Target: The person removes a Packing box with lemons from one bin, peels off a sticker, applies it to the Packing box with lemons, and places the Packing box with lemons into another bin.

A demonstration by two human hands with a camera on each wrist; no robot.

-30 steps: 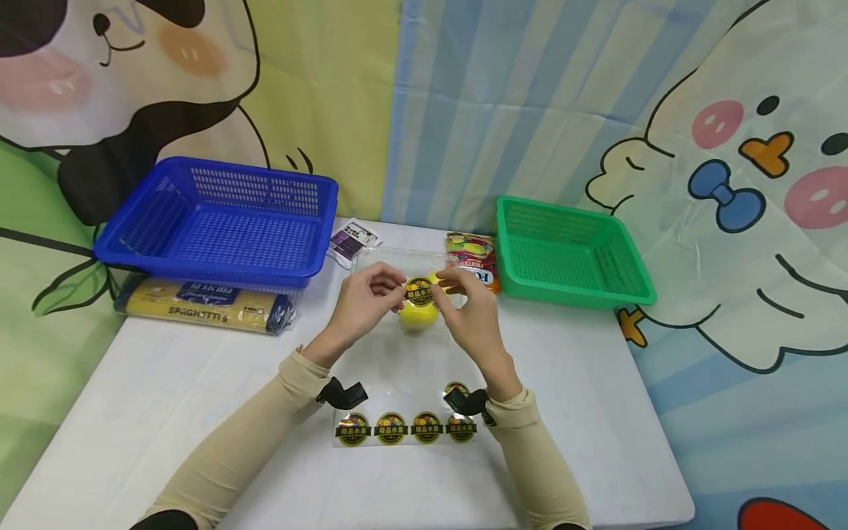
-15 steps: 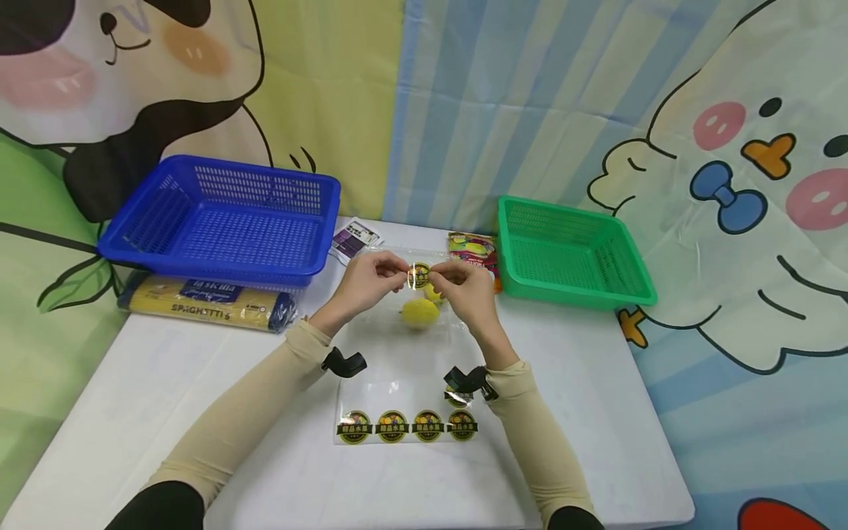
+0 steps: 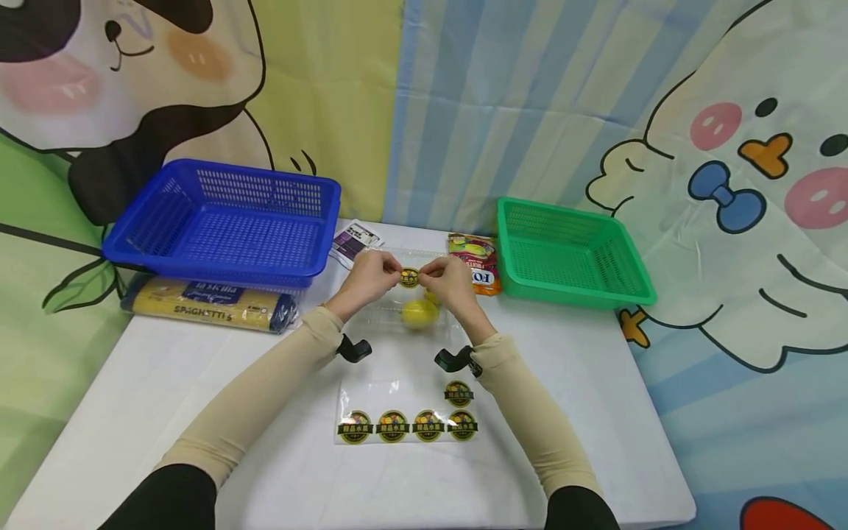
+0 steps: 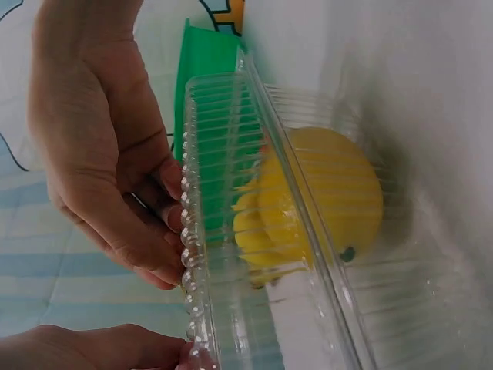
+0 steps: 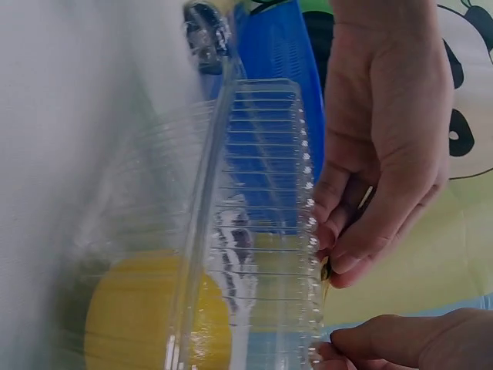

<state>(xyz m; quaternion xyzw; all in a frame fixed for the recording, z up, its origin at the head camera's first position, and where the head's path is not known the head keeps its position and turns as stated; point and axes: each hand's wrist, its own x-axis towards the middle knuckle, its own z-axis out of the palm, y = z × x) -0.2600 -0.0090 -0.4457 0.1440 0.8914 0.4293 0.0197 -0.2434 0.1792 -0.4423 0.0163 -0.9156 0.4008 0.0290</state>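
Both hands work at a round printed label (image 3: 409, 277) above a clear plastic box (image 4: 212, 123) on the white-covered table (image 3: 563, 412). The left hand (image 3: 372, 277) pinches one edge of the label between thumb and fingertips; the right hand (image 3: 450, 283) pinches the opposite edge. The label lies between them, at the box's lid; whether it touches the lid cannot be told. Inside the box rests a yellow fruit (image 3: 419, 314), with further yellow pieces partly hidden behind it. Nearer the person lies a clear sheet (image 3: 377, 394) bearing a row of four similar labels and a fifth above the row's right end. Left: a blue basket (image 3: 218, 266) and, before it, a spaghetti pack (image 3: 212, 303). Right: a green basket (image 3: 576, 296), with a red-orange packet (image 3: 473, 258) just beside it.
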